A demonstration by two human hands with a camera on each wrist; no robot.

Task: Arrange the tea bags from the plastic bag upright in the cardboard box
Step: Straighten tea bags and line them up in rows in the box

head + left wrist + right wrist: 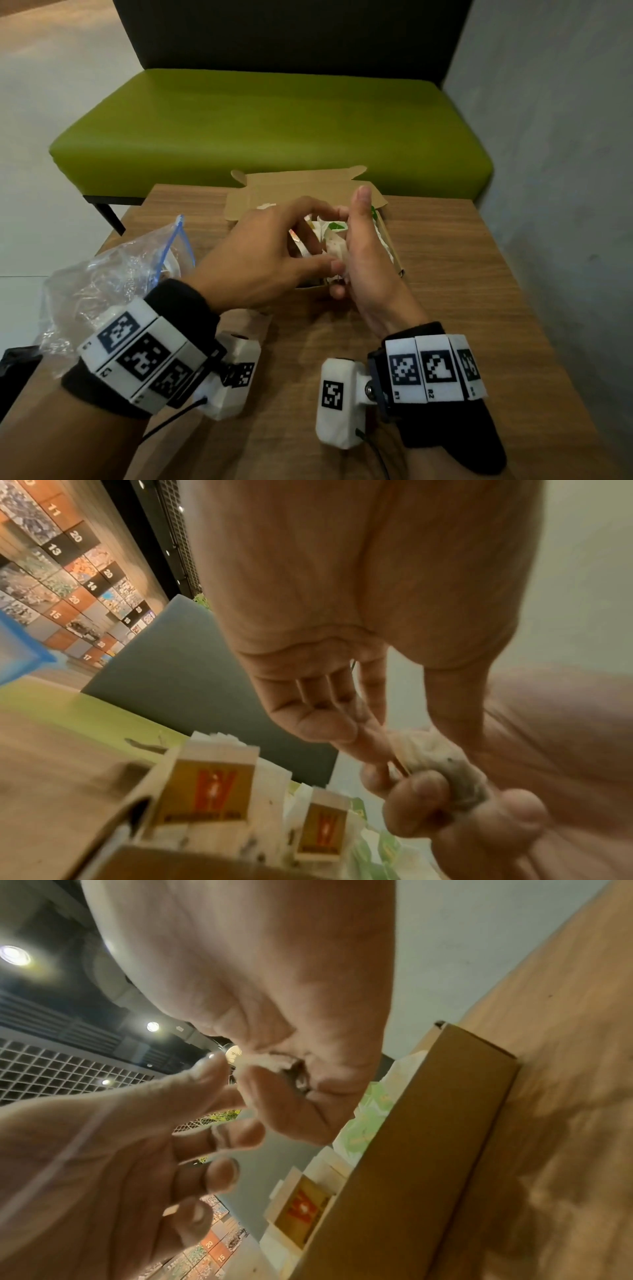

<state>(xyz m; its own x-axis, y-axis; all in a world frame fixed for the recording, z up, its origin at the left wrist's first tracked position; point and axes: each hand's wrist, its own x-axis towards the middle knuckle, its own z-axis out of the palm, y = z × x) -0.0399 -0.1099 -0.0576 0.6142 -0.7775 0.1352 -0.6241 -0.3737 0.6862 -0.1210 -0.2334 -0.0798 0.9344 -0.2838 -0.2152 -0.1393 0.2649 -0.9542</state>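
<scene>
An open cardboard box [394, 254] stands on the wooden table, its lid flap folded back. Several tea bags [209, 785] with yellow-and-red labels stand upright inside it, along with green ones [336, 226]. Both hands hover just above the box. My left hand [318, 240] pinches a white, speckled tea bag [441, 761] between thumb and fingers. My right hand [352, 243] stands edge-up beside it, its thumb pressing the same tea bag [267, 1062] against the fingers. The crumpled plastic bag [113, 274] with a blue zip lies to the left.
A green bench [274, 130] with a dark backrest runs along the table's far edge. A grey wall [555, 144] closes off the right side. Bare table [455, 281] lies right of the box. A black object [17, 363] sits at the lower left.
</scene>
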